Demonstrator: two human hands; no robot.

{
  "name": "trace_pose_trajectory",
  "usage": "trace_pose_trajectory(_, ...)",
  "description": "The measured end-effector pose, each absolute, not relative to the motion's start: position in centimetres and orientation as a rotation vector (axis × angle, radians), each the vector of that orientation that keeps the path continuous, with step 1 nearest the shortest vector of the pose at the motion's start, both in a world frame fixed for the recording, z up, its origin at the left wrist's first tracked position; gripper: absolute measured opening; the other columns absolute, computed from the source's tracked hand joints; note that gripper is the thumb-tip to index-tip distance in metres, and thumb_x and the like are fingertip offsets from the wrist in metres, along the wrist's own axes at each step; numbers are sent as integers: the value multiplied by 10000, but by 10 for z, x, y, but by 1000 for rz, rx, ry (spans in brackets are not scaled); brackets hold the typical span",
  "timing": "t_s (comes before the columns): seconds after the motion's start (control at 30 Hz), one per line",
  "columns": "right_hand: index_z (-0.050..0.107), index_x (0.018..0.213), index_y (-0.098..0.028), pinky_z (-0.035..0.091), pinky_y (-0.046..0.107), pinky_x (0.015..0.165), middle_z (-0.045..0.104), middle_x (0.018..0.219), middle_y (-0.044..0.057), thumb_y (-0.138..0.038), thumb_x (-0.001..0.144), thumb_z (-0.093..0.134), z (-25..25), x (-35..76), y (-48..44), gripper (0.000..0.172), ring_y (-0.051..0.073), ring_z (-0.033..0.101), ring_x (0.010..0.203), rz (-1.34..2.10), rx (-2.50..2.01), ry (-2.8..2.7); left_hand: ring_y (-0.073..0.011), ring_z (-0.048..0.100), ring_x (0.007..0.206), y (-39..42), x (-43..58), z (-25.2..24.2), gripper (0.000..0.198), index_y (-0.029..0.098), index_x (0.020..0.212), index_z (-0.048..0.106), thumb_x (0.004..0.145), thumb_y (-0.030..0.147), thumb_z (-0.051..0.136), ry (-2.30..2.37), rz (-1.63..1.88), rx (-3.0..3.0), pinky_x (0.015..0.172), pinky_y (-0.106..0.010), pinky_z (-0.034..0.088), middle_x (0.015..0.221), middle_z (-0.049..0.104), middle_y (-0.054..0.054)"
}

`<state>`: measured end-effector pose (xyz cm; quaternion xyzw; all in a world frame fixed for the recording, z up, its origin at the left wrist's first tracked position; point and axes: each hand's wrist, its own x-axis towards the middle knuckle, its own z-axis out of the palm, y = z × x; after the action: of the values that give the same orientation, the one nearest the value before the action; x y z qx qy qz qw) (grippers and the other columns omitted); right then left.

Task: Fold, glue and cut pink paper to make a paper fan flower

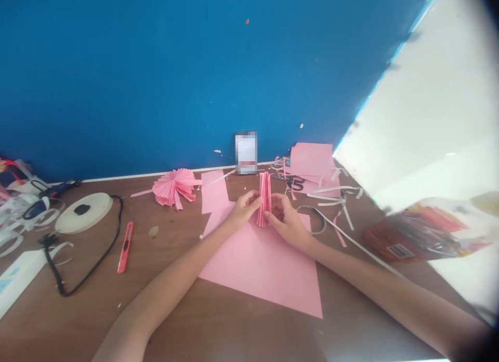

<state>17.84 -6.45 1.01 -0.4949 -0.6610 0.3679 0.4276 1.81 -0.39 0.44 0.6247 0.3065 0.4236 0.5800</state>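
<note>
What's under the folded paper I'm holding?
A flat pink sheet on the wooden table; left hand and right hand cover the lower end of the pleated paper, so contact is hidden.

Fans (265, 198) x2, cutter (125, 246) x1

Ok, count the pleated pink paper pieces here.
2. One pleated strip is pinched upright between left hand and right hand; one fanned rosette lies further left, near the blue wall. Scraps may hide more.
</note>
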Motion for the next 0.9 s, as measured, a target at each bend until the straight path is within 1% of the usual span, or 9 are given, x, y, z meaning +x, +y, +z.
trace_pose_trajectory(0.1, 346, 1254, -219, 476, 305, 619, 587, 810, 10, -391, 868, 499, 8, 179, -63, 449, 153, 569, 666, 938, -1231, -1599, -193, 600, 942, -4, 18, 5, 309, 146, 1003, 594, 793, 370, 622, 692, 1000, 1426, 847, -307, 447, 1005, 646, -85)
trace_pose_trajectory(0.2, 305, 1289, -222, 486, 310, 627, 570, 849, 15, -411, 872, 489, 6, 180, -63, 493, 147, 566, 670, 973, -1214, -1545, -192, 602, 946, -3, 18, 4, 311, 148, 990, 589, 784, 377, 632, 716, 1024, 1371, 852, -313, 449, 1012, 647, -86)
trace_pose_trajectory(0.4, 298, 1298, -230, 497, 322, 657, 571, 917, 39, -407, 890, 457, 4, 181, -62, 472, 156, 567, 719, 975, -1204, -1526, -182, 607, 937, -2, 16, 4, 345, 156, 992, 534, 748, 353, 680, 736, 1043, 1259, 846, -314, 460, 1012, 637, -78)
trace_pose_trajectory(0.53, 305, 1299, -237, 499, 324, 662, 566, 945, 45, -402, 890, 462, 4, 183, -63, 468, 155, 565, 720, 983, -1219, -1522, -178, 612, 914, -4, 16, 6, 354, 167, 977, 510, 740, 361, 687, 754, 1053, 1223, 814, -308, 473, 995, 631, -66)
trace_pose_trajectory(0.67, 335, 1278, -244, 493, 314, 647, 562, 925, 34, -405, 889, 461, 6, 182, -63, 439, 148, 555, 702, 988, -1215, -1512, -176, 613, 915, -5, 16, 6, 363, 172, 978, 513, 737, 381, 687, 761, 1053, 1215, 829, -311, 469, 991, 632, -60)
trace_pose_trajectory(0.83, 417, 1214, -246, 468, 297, 612, 546, 858, 20, -407, 876, 486, 10, 181, -63, 380, 147, 530, 671, 917, -1222, -1514, -187, 604, 965, -5, 17, 7, 314, 169, 1020, 537, 813, 396, 598, 695, 1032, 1298, 845, -302, 460, 1055, 626, -77)
trace_pose_trajectory(0.9, 436, 1193, -247, 450, 286, 585, 524, 811, 6, -410, 858, 516, 10, 181, -63, 381, 141, 513, 639, 895, -1232, -1517, -194, 597, 996, -6, 18, 8, 320, 166, 1041, 550, 817, 390, 594, 673, 1014, 1336, 859, -297, 453, 1072, 628, -81)
